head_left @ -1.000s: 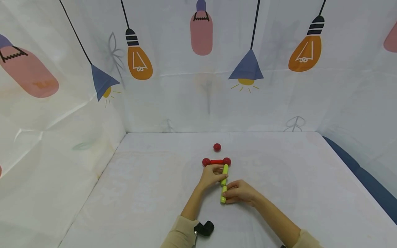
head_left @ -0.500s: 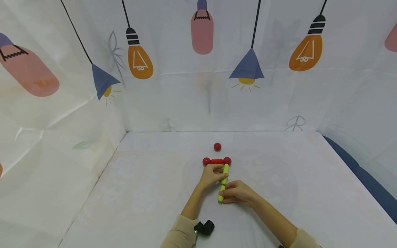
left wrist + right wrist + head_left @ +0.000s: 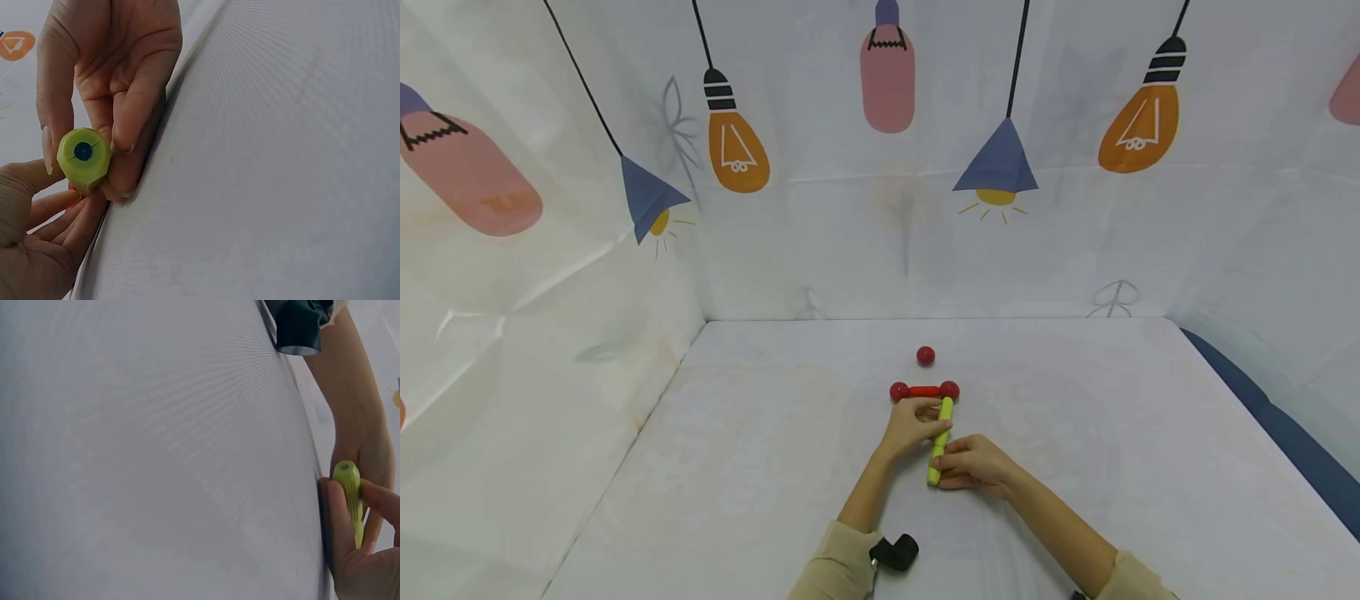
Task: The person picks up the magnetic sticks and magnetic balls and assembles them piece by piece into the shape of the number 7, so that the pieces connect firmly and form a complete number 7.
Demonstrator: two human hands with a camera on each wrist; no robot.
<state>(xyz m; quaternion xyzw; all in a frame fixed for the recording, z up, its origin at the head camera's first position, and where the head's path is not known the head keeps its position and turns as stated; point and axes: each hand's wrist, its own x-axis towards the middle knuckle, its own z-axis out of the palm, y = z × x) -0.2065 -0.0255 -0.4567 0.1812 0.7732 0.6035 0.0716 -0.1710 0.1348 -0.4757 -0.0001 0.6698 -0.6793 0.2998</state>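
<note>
Two yellow-green ridged sticks stand end to end in the head view. My left hand point(image 3: 910, 425) pinches the farther stick point(image 3: 947, 409), whose far tip is at a red ball point(image 3: 950, 390). The nearer stick point(image 3: 933, 477) is between the thumb and fingers of my right hand point(image 3: 977, 463); its far end meets the other stick. In the left wrist view, the nearer stick's faceted end point(image 3: 70, 156) has a dark round centre. A red stick point(image 3: 923, 391) lies crosswise beyond my left hand, with that ball on its right and another red ball point(image 3: 898, 391) on its left.
A loose red ball point(image 3: 926, 356) lies farther back on the white table point(image 3: 760, 467). A black wrist camera point(image 3: 895, 552) sticks out from my left sleeve. White sheeting printed with lamps point(image 3: 996, 162) hangs behind and at the sides.
My right hand has shifted slightly left. The nearer yellow-green stick has swung left at its near end and now lines up with the farther one. My left hand has stayed in place.
</note>
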